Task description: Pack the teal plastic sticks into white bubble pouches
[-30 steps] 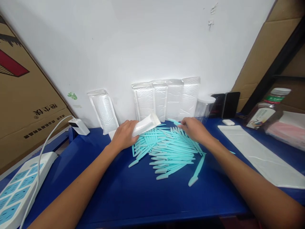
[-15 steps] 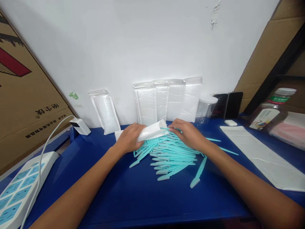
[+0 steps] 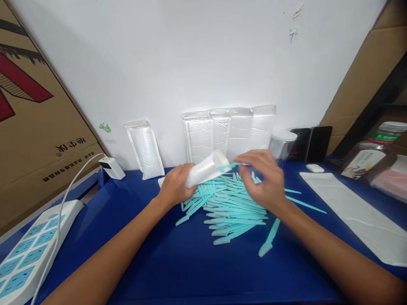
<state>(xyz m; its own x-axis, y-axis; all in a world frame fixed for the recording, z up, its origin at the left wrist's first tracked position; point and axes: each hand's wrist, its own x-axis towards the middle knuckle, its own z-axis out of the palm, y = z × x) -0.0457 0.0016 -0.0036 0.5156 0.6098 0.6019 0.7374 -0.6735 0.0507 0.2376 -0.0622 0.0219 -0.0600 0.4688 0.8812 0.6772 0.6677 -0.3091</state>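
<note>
My left hand is wrapped round a white padded mailer, held tilted above the table with its mouth to the right. Thumb and fingers of my right hand, slightly blurred, pinch the end of a turquoise eyebrow razor; its other end is inside the mailer's mouth. Below both hands lies a loose pile of turquoise eyebrow razors with pale blade covers. One separate eyebrow razor rests near my right forearm.
Several padded mailers lean on the wall, with another mailer further left. A flat white mailer lies right. A clear lidded jar, phones, a bottle, a power strip and a charger surround the blue table.
The mailer's mouth has tipped upward in my left hand. My right hand has moved a little right and its fingers have spread more, still pinching the razor. The view has shifted slightly.
</note>
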